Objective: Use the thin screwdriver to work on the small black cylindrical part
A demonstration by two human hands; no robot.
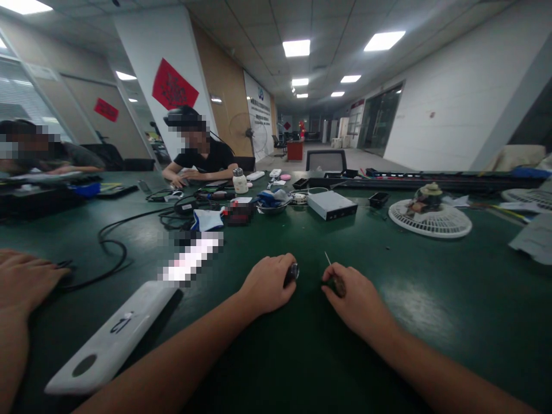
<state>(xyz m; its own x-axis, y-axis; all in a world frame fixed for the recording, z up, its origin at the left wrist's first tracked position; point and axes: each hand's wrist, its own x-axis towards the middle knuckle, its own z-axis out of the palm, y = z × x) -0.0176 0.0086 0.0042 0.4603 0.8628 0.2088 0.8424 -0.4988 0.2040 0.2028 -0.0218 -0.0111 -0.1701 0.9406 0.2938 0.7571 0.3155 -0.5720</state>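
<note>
My left hand [269,284] rests on the dark green table [276,339], its fingers wrapped round a small dark object [292,273] with a shiny, clear-looking end. What that object is, I cannot make out. To its right, my right hand [351,293] pinches a screwdriver with a thin metal shaft [328,259] that points up and away. Its brownish handle [340,286] is partly hidden in the fingers. A gap of bare table separates the two hands, and the held things do not touch.
A long white device [116,339] lies left of my left forearm, near another person's hand [26,282]. Beyond are a black cable [125,247], a silver drive box [332,204], a bowl with blue cloth [273,200] and a white fan grille [431,221]. A person [200,149] sits opposite.
</note>
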